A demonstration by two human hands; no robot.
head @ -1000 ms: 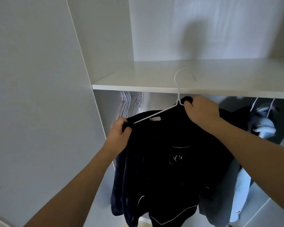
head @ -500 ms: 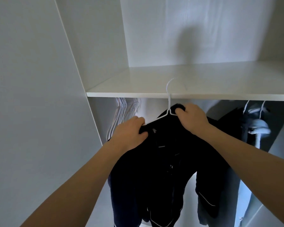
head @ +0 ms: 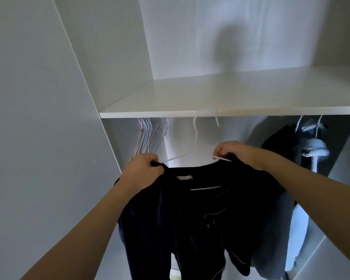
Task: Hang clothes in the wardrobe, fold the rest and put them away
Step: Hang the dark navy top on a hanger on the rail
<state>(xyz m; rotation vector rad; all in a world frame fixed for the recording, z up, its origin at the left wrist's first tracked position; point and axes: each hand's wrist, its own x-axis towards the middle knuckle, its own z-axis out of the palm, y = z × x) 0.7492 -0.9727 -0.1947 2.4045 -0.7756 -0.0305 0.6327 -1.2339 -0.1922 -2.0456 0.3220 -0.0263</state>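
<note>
A dark navy pyjama top (head: 202, 215) with thin white piping hangs on a white wire hanger (head: 195, 136) inside the wardrobe, under the shelf. The hanger's hook reaches up behind the shelf's front edge; the rail is hidden. My left hand (head: 143, 170) grips the garment's left shoulder over the hanger end. My right hand (head: 233, 151) pinches the right shoulder and the hanger arm. The top faces me, neckline spread between both hands.
A white shelf (head: 230, 113) crosses above the hanging space. Several bare hangers (head: 150, 136) hang at the left end. Dark and light-blue garments (head: 303, 150) hang at the right. The white wardrobe side panel (head: 49, 138) stands close on the left.
The hanger rose under the shelf, its hook now up behind the shelf edge. Both hands slid apart to the shoulders, and the top has spread out to face me.
</note>
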